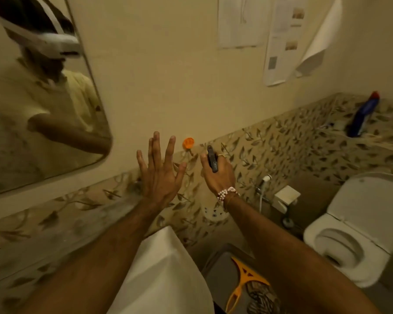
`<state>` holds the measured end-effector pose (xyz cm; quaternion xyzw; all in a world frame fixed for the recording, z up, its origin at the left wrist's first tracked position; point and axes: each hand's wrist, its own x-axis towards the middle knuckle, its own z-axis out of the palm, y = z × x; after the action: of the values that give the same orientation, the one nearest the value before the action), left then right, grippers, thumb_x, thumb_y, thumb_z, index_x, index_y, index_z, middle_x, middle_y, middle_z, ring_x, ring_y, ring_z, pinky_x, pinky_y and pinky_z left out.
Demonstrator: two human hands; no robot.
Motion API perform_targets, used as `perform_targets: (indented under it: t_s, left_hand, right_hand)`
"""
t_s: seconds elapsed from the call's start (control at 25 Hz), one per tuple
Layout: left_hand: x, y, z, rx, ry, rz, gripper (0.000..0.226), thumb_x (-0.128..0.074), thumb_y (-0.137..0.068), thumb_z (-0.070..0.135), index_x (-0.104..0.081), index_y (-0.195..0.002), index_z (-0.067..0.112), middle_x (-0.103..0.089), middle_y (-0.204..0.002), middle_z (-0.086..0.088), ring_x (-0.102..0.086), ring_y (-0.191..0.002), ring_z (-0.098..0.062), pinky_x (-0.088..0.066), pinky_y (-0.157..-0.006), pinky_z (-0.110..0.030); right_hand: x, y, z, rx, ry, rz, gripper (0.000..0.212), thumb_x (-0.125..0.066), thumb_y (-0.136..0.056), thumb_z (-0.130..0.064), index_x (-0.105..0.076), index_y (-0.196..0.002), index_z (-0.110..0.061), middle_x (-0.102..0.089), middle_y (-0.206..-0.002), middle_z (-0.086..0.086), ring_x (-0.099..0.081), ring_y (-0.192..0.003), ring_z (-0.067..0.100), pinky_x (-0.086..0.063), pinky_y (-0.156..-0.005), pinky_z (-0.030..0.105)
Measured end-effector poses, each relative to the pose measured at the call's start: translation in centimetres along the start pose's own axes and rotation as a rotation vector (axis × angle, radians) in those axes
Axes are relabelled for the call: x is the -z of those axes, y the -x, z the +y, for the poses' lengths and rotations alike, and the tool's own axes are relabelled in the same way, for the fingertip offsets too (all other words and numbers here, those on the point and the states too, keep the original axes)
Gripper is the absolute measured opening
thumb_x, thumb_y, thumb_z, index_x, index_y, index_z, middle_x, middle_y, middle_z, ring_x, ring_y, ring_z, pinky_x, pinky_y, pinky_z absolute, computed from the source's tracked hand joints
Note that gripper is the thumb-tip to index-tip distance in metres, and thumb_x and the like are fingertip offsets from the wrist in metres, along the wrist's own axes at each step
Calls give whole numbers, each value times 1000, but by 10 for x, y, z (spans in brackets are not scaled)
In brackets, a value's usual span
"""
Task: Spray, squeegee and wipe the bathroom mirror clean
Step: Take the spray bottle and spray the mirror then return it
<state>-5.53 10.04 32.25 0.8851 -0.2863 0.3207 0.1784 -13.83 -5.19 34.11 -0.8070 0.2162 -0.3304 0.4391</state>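
Gripping spray bottle (213, 207) — right hand (217, 175), left hand (160, 175) splayed

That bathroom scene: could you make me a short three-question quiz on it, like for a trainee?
1. True or false: the left hand is open and empty.
2. What does the right hand grip? A) spray bottle B) sponge C) towel
3. The yellow squeegee lies low, beside the white ____.

Key: 1 true; 2 A; 3 sink.
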Motion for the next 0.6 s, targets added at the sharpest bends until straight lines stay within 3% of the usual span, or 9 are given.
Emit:
perform_targets:
  t_s: [0.24,0.52,0.6]
  left_hand:
    - [-94,23,55,-73,135,-194,75,-32,-105,61,-8,-168,30,13,-176,-7,4,-163,-26,0,-127,-63]
    - [-206,70,47,-127,131,-388,76,-34,-104,60,-8,-168,29,-1,-176,-12,-11,-162,-31,-12,-126,-65]
    - [-234,86,40,-142,142,-443,76,-33,-104,61,-7,-168,30,-2,-176,-13,-13,-161,-33,-17,-124,-67]
  right_hand:
    - [5,-18,105,10,190,-201,57,-59,-89,-56,-47,-130,-18,-68,-110,6,-67,-91,27,-56,-74,42]
    - [-21,8,223,-128,217,-335,82,-82,-75,-46,-43,-139,-10,-62,-123,11,-64,-104,27,-50,-79,31]
    - [-35,23,255,-189,233,-356,89,-84,-71,-48,-43,-140,-10,-60,-128,11,-61,-110,28,-52,-85,35]
